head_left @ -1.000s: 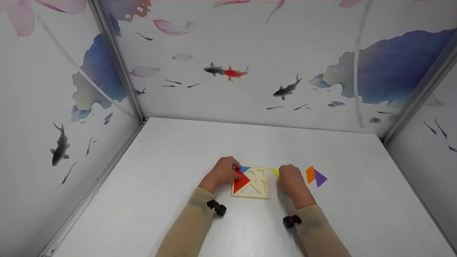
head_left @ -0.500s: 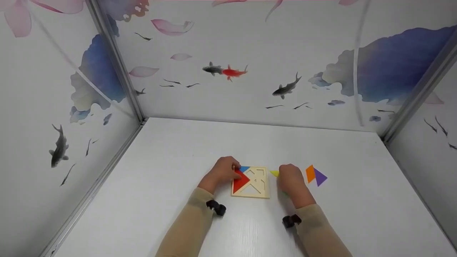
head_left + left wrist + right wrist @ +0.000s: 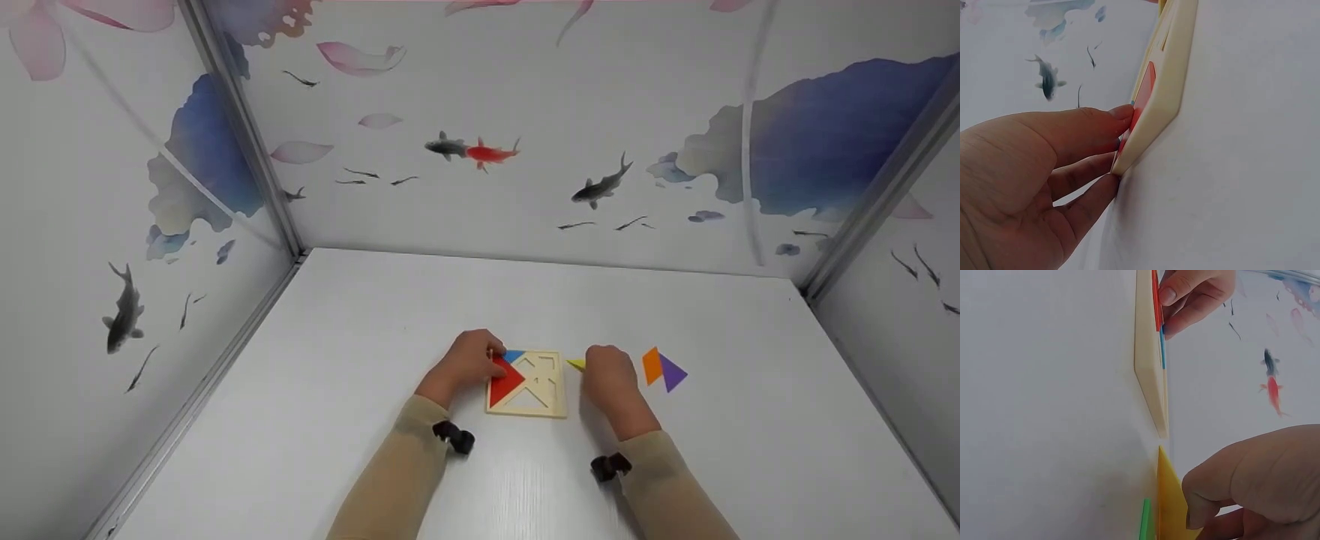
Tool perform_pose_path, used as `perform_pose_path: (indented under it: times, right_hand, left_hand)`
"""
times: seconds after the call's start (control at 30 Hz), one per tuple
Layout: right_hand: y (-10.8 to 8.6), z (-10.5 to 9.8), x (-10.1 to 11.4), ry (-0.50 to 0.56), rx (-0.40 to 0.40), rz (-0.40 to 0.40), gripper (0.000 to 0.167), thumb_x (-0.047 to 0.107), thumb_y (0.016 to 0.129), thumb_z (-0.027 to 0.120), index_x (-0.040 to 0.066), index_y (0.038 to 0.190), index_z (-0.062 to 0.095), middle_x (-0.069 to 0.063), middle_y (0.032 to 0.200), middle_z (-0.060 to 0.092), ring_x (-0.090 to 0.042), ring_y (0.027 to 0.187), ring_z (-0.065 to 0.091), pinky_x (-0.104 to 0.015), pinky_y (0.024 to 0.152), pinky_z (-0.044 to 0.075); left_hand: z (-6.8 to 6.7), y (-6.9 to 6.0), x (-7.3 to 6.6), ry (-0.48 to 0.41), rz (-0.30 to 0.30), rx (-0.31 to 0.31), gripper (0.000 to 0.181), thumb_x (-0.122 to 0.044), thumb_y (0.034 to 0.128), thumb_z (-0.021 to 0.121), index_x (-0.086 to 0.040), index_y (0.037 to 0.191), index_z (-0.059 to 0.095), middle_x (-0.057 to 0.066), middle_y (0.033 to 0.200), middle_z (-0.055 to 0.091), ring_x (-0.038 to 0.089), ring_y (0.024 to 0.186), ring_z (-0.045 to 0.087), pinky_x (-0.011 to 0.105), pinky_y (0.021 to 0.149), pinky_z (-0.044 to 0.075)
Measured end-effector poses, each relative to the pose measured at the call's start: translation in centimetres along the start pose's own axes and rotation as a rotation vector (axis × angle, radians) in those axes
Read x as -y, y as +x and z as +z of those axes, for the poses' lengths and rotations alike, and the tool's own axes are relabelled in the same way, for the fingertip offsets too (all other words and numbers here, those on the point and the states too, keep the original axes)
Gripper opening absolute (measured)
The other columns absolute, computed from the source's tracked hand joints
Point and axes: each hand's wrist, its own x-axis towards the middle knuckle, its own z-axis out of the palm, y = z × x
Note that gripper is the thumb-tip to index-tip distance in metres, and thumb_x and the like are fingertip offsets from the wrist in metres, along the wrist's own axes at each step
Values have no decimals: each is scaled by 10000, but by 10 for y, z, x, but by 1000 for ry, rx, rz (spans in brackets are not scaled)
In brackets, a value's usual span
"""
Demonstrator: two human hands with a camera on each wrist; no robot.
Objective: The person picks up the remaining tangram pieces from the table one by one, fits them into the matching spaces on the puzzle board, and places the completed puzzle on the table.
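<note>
A square wooden tangram board [image 3: 558, 401] lies on the table with a red piece [image 3: 507, 386] and a blue piece [image 3: 514, 355] set in its left side. My left hand [image 3: 469, 356] holds the board's left edge. Its thumb rests on the red piece, and its other fingers meet the rim in the left wrist view. Right of the board, my right hand [image 3: 611, 381] pinches a yellow tangram piece [image 3: 1170, 498], which is tilted up and partly covered by the fingers. Close beside it in the right wrist view is a green piece [image 3: 1144, 518].
An orange parallelogram [image 3: 652, 365] and a purple triangle [image 3: 673, 373] lie touching to the right of my right hand. White printed walls stand at the back and both sides of the white table [image 3: 375, 315]. Open cutouts show in the board.
The yellow piece has tilted, and less of it shows beside my right hand. The green edge under that hand has dropped from the head view. My left hand stays on the board.
</note>
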Motion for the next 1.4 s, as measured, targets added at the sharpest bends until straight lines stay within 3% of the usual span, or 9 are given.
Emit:
perform_pose_path:
  times: [0.6, 0.9, 1.13, 1.27, 1.4]
  right_hand:
    - [1, -6, -5, 44, -15, 42, 166, 16, 1030, 623, -48, 1167, 693, -218, 1034, 710, -329, 905, 658, -518, 982, 595]
    - [4, -11, -13, 91, -127, 57, 191, -8, 1002, 646, -32, 1147, 767, -226, 1055, 767, -329, 866, 695, -504, 942, 619]
    - [3, -16, -22, 205, -252, 60, 262, 4, 1043, 569, 7, 1191, 785, -232, 1141, 782, -384, 998, 758, -547, 917, 616]
    - [3, -19, -26, 272, -316, 62, 249, 31, 1039, 613, 3, 1232, 768, -234, 1191, 772, -424, 1097, 744, -563, 957, 599]
    - [4, -19, -27, 342, -376, 59, 231, 41, 1034, 646, -21, 1224, 763, -236, 1188, 773, -410, 1099, 745, -545, 992, 592]
  left_hand:
    - [-1, -2, -3, -24, -53, -2, 354, -209, 914, 840, -133, 1252, 767, 1, 1184, 685, 194, 1084, 584, 397, 1045, 546]
    - [-1, -1, -2, -4, -37, 6, 356, -226, 904, 846, -127, 1239, 778, 16, 1167, 689, 200, 1057, 577, 391, 998, 553]
    - [0, -2, 0, -10, -39, 10, 352, -193, 902, 845, -118, 1238, 774, 22, 1169, 693, 199, 1052, 585, 396, 1012, 551]
    - [0, -1, -1, -16, -44, 8, 362, -199, 901, 846, -121, 1247, 773, 20, 1183, 695, 200, 1061, 585, 399, 1022, 548]
    - [-1, 0, -1, -14, -44, 6, 364, -201, 901, 846, -125, 1250, 774, 17, 1188, 695, 197, 1065, 587, 395, 1022, 547]
